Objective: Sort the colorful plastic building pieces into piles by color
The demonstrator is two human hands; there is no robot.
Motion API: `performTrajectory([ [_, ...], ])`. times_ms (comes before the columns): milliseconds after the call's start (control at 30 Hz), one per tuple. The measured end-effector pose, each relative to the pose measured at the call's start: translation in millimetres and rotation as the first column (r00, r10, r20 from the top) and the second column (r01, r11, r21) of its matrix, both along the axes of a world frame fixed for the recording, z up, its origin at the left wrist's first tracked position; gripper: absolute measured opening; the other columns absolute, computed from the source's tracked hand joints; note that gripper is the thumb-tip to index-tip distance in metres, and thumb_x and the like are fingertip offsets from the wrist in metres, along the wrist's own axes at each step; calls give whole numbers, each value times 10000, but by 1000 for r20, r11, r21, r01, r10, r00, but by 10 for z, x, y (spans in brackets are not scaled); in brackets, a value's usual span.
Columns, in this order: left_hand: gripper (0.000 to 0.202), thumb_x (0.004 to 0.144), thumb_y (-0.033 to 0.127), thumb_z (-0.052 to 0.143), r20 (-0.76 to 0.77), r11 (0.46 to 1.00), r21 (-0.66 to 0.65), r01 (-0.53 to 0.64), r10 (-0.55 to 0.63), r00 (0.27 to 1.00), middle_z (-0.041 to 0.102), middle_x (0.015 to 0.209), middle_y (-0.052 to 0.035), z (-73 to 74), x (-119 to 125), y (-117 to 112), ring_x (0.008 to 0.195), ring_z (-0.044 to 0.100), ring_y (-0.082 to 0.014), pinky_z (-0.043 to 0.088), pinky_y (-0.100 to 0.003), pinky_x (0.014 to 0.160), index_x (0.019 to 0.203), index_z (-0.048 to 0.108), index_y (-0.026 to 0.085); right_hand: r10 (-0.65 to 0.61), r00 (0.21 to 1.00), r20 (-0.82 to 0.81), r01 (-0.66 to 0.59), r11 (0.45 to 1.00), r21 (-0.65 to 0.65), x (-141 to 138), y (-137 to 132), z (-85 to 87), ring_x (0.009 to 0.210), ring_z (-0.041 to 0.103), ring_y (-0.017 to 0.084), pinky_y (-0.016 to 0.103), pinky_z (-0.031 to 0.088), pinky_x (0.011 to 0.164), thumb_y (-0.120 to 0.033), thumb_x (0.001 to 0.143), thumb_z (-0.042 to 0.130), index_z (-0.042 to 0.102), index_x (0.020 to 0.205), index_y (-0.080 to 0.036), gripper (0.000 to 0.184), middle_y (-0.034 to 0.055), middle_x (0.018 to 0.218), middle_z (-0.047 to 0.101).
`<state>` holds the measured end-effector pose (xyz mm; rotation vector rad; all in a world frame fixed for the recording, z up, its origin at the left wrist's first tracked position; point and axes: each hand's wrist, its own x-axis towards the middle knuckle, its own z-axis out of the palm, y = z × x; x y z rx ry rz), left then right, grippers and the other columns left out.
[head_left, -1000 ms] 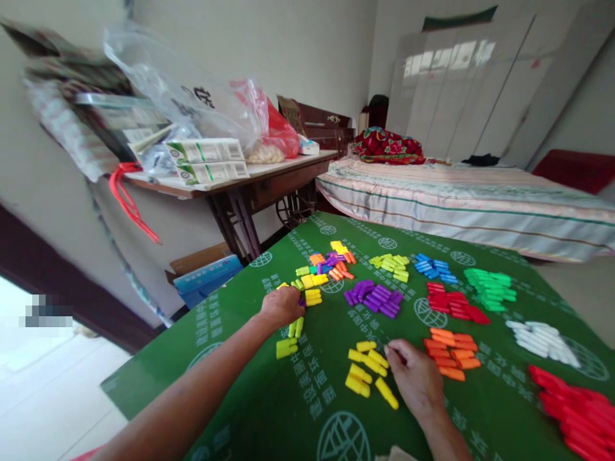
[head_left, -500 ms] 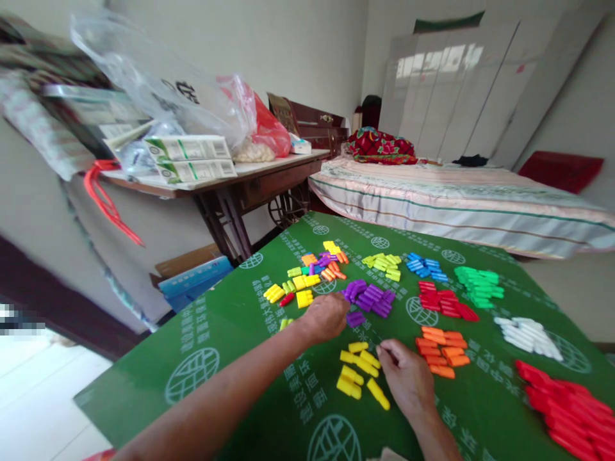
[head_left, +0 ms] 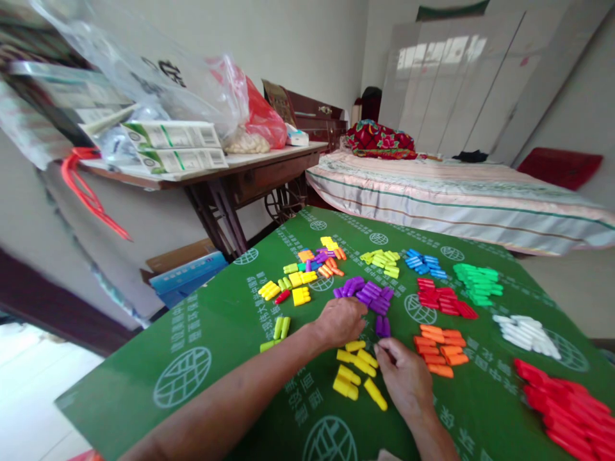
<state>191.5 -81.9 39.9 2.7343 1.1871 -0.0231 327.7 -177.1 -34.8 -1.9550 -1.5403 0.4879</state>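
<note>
My left hand (head_left: 342,320) is closed, its fingers curled down beside a pile of purple cap-like plastic pieces (head_left: 375,296); its fingertips are mostly hidden. Two purple pieces (head_left: 383,326) lie side by side between my hands. Thumb and forefinger of my right hand (head_left: 406,371) are pressed together just below that pair; anything in the pinch is too small to make out. Several yellow pieces (head_left: 353,371) lie on the green table (head_left: 230,384), left of my right hand and below my left. Orange pieces (head_left: 441,351) lie to the right of my right hand.
Sorted heaps of red (head_left: 444,298), blue (head_left: 425,262), green (head_left: 478,282), white (head_left: 526,336) and lime pieces (head_left: 382,259) spread across the table. A mixed group (head_left: 307,269) lies far left. Beyond stand a bed (head_left: 432,192) and a side table (head_left: 269,163) with bags and boxes.
My left hand has moved right, along the front of the purple pile. The purple pair has shifted right and turned, now close to my right hand. The view has moved slightly.
</note>
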Motion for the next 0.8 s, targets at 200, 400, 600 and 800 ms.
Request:
performTrajectory([
  [200, 322, 813, 421, 487, -33, 993, -71, 96, -99, 995, 679, 971, -118, 7, 382, 28, 913, 633, -276, 518, -374, 741, 920, 640, 159, 14, 999, -53, -12, 999, 39, 14, -15, -51, 638, 646, 168, 230, 395, 565, -400, 849, 423, 669, 800, -272, 282, -14, 682, 707],
  [400, 400, 787, 438, 514, -91, 999, -30, 38, -40, 995, 677, 983, -152, -54, 564, 11, 931, 632, -307, 529, -404, 739, 957, 635, 96, 16, 998, -61, -15, 1000, 23, 14, -12, -59, 672, 658, 177, 233, 397, 569, -406, 849, 419, 671, 803, -273, 289, -2, 721, 721],
  [600, 277, 745, 228, 491, -145, 996, -34, 85, -89, 986, 664, 981, -156, 43, 412, 4, 922, 625, -286, 515, -388, 753, 956, 625, 107, 9, 999, -38, -9, 1000, 21, -3, -11, -40, 642, 656, 163, 227, 373, 533, -402, 843, 441, 662, 785, -284, 258, -34, 702, 711],
  [800, 229, 745, 179, 478, -174, 988, 98, 123, -105, 979, 637, 969, -148, 7, 76, 82, 911, 587, -275, 502, -362, 750, 911, 617, 105, 10, 1000, -8, -10, 1000, -2, -1, 7, -29, 633, 650, 160, 225, 376, 539, -408, 846, 438, 665, 796, -280, 266, -28, 664, 698],
])
